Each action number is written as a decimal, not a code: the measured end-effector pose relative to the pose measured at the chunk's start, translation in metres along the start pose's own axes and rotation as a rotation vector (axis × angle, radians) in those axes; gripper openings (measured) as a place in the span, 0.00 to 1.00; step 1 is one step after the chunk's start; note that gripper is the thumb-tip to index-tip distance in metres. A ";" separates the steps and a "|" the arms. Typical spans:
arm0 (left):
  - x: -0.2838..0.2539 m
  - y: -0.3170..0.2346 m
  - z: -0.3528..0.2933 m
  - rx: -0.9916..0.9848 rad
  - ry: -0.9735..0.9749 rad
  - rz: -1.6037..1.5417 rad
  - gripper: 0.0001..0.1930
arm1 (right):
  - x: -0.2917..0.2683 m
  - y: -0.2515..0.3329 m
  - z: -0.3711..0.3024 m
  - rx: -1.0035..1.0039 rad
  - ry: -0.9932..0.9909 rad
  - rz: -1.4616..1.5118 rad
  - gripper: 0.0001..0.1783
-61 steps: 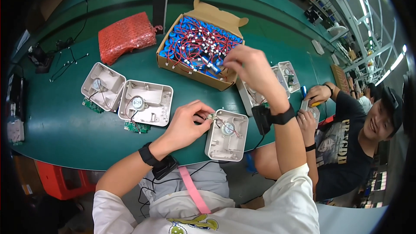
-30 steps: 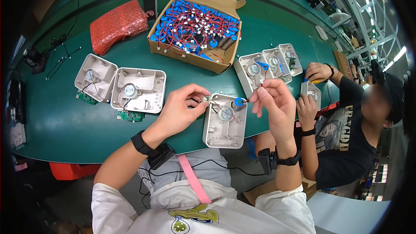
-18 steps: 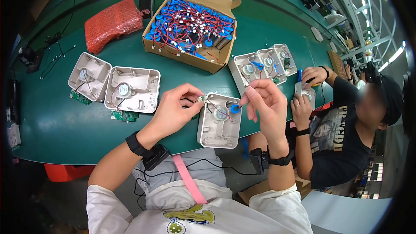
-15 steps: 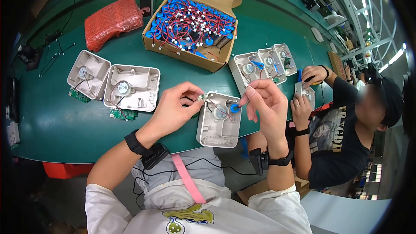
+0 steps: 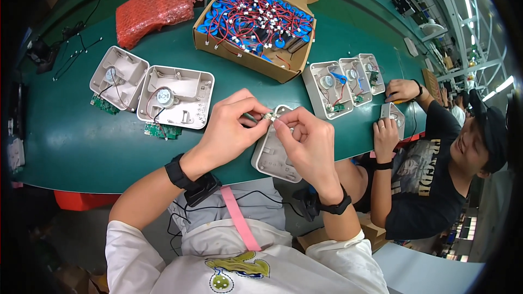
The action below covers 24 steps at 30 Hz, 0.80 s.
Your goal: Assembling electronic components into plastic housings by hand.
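left hand point(image 5: 226, 130) – fingers pinch small white connector point(image 5: 268, 116) | right hand point(image 5: 308, 141) – fingers pinch it too | over grey housing point(image 5: 269, 158), frame centre

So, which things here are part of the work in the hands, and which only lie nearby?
In hand:
- left hand and right hand, pinching a small white connector
- open grey plastic housing beneath them

Lying about:
- cardboard box of blue parts with red wires
- red bubble-wrap bundle
- two open grey housings at left
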<state>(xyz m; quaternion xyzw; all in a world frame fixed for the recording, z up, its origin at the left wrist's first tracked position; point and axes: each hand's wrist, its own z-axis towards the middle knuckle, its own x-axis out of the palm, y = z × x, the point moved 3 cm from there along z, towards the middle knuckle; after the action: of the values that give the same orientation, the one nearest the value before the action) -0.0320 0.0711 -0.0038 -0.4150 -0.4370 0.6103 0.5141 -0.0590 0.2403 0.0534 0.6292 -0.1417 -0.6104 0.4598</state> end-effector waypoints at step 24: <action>-0.001 -0.001 -0.004 0.154 -0.047 0.202 0.06 | 0.014 -0.004 -0.004 -0.016 -0.039 -0.018 0.06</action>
<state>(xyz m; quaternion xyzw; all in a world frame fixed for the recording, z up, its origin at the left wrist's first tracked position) -0.0272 0.0702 -0.0037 -0.4019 -0.3568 0.7004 0.4697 -0.0537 0.2334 0.0407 0.6146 -0.1399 -0.6279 0.4566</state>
